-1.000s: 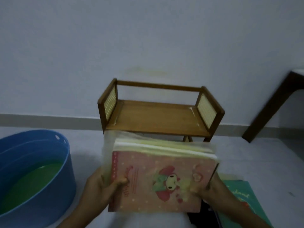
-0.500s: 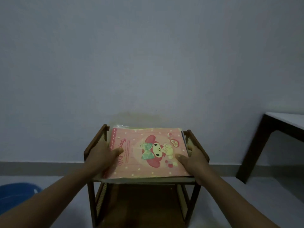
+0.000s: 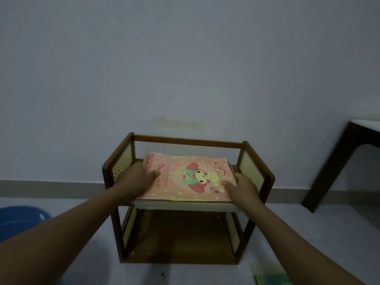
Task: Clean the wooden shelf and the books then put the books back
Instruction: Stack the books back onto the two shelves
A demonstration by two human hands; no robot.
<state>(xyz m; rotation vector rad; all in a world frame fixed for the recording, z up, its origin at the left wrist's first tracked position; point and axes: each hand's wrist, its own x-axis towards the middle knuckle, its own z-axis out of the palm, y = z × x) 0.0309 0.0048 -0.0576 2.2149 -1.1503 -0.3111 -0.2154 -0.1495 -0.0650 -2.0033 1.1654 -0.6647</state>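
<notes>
Stack of thin pink cartoon-cover books (image 3: 189,177) lies flat on two-tier wooden rattan-sided shelf (image 3: 255,177), top tier. Left hand (image 3: 137,177) and right hand (image 3: 242,187) grip its side edges, thumbs on top. Likely light, floppy, slippery; best supported underneath.

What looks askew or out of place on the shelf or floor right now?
The book stack lies flat on the wooden shelf's top tier, slightly skewed, front edge overhanging, both hands gripping it. A green book remains on the floor. Faint yellowish stain on the wall.

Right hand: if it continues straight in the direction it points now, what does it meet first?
The right hand points toward the wall, along the pink book stack. Probably it meets the shelf's back rail first, though depth is unclear.
</notes>
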